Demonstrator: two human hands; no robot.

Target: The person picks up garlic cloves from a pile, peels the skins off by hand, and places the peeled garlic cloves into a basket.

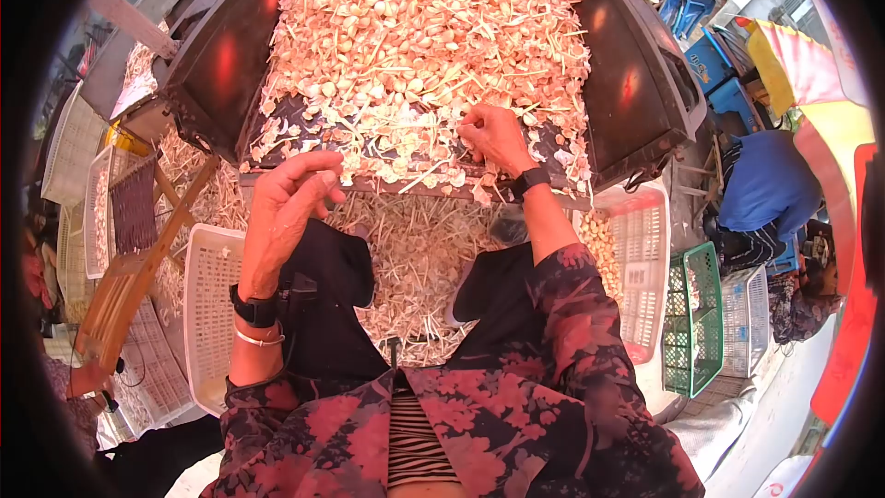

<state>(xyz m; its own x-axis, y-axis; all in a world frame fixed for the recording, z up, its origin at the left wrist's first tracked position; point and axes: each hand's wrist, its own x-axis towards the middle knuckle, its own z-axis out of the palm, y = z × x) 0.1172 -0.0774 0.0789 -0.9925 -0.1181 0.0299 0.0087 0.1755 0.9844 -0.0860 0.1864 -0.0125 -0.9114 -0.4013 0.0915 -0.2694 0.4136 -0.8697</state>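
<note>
A large heap of garlic cloves (396, 28), mixed with dry stems and papery skins, covers the dark bed between two black side panels. My right hand (500, 136) reaches into the heap's near edge, its fingers bent and pinched together; whatever lies between the fingertips is too small to make out. My left hand (293, 201) hangs in the air near the bed's left front corner. Its fingers are loosely bent and apart, and no object shows in them. Both wrists wear dark bands.
A pale plastic crate (210, 277) stands by my left leg. On my right, garlic cloves (601, 254) lie beside a pinkish crate (641, 258). Farther right are a green crate (691, 318) and a person in blue (770, 180). Stems and skins litter the ground (415, 267). A wooden chair (138, 277) stands left.
</note>
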